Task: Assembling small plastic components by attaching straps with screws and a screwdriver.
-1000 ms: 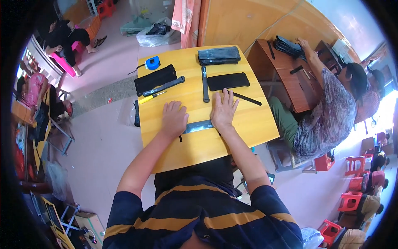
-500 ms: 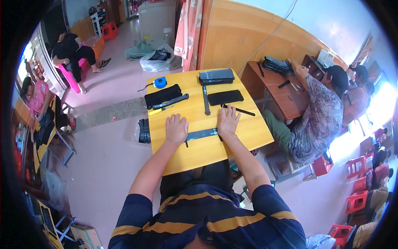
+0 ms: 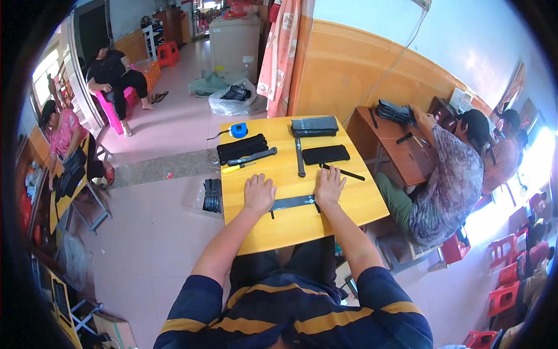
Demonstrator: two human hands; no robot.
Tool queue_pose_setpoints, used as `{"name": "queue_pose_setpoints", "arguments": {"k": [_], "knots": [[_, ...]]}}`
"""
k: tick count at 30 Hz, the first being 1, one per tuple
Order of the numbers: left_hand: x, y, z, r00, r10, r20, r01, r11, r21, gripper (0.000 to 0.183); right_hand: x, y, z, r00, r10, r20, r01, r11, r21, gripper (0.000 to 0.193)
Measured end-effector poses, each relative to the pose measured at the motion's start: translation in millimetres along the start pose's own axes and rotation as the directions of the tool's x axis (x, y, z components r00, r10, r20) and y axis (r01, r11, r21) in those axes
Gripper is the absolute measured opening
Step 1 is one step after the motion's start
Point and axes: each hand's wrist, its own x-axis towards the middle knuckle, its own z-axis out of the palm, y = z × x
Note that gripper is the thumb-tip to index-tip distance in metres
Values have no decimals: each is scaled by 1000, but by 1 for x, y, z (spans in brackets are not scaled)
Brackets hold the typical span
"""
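My left hand [image 3: 259, 193] lies flat on the yellow table [image 3: 279, 232], its fingers spread, at the left end of a short black strap [image 3: 292, 202]. At the strap's right end rests my right hand [image 3: 330, 187], also flat with fingers apart. Small dark tabs stick out below both strap ends. Just beyond my right fingers is a thin black strip [image 3: 349, 173]. Farther back lie a black padded piece [image 3: 326, 154], an upright black strap [image 3: 300, 158] and a bundle of dark strips [image 3: 314, 126]. Beyond my left hand are a yellow-handled tool [image 3: 231, 169], a dark folded strap [image 3: 253, 156] and black fabric pieces [image 3: 242, 148].
A blue tape measure [image 3: 238, 130] sits at the table's far left corner. Bundled black strips [image 3: 211, 195] are beside the left edge. To the right, a person [image 3: 450, 180] works at a brown table [image 3: 401, 154]. Others sit at the left, one on a pink chair [image 3: 111, 110].
The head view has shifted, so the table appears lower and farther right. Both hands stay flat by the ends of the black strap, with little visible movement.
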Motion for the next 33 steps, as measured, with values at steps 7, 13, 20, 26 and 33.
{"name": "queue_pose_setpoints", "arguments": {"k": [7,13,20,26,33], "knots": [[1,-4,5,991,40,-126,-43,999,-19,26,0,-4,-3,1000,-4,7,4,1000,-16,48],[2,-7,3,994,9,-111,-31,981,-191,22,-2,4,8,998,8,-57,-6,999,37,45],[7,-16,6,977,-42,-207,-27,948,-317,19,10,18,12,983,143,-119,-112,965,236,41],[8,-17,10,979,-56,-195,-9,948,-318,15,41,51,9,975,126,-184,-103,986,128,47],[7,-18,8,977,-66,-203,-11,935,-355,14,59,71,15,994,107,-18,-107,994,-37,42]]}}
